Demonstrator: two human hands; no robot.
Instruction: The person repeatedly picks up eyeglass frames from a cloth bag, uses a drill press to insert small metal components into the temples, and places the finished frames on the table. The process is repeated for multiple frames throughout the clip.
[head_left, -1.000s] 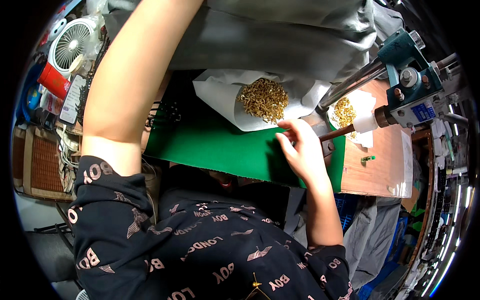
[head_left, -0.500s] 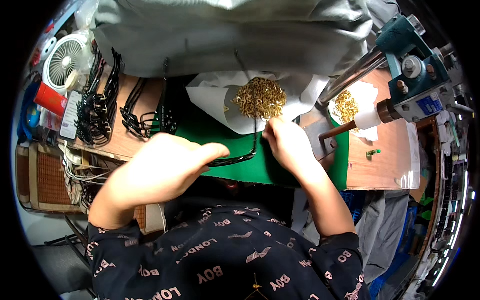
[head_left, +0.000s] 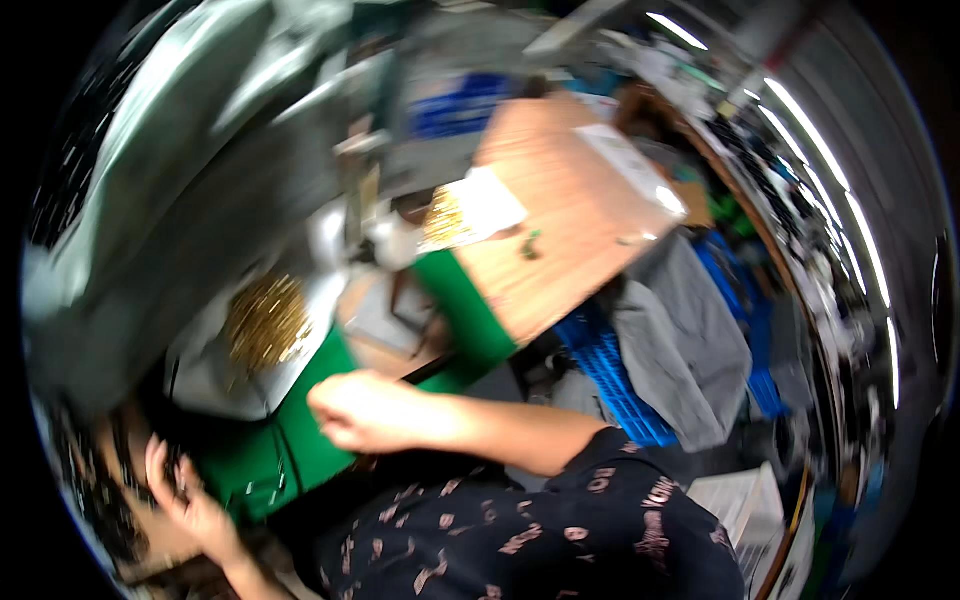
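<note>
The view is smeared by motion. My left hand (head_left: pixel 188 505) is at the lower left, its fingers apart beside dark spectacle frames at the bench's left end; I make out nothing held in it. My right hand (head_left: pixel 365 412) hovers over the edge of the green mat (head_left: pixel 318 410), fingers curled closed; what they hold, if anything, is hidden. Between the hands a thin black eyeglass frame (head_left: pixel 281 470) rests on the mat, apart from both. Beyond it a heap of small gold-coloured metal pieces (head_left: pixel 268 318) lies on white paper (head_left: pixel 205 385).
A second gold heap (head_left: pixel 446 215) lies on white paper beside a blurred bench machine. A small green object (head_left: pixel 531 244) is on the wooden table (head_left: pixel 560 200). Blue crates (head_left: pixel 620 390) and a grey cloth (head_left: pixel 690 350) are at the right. Grey fabric (head_left: pixel 200 180) hangs at the left.
The view has swung to the right and tilted. My left hand has let go of the eyeglass frame and moved left, fingers spread. My right hand has come away from the gold heap.
</note>
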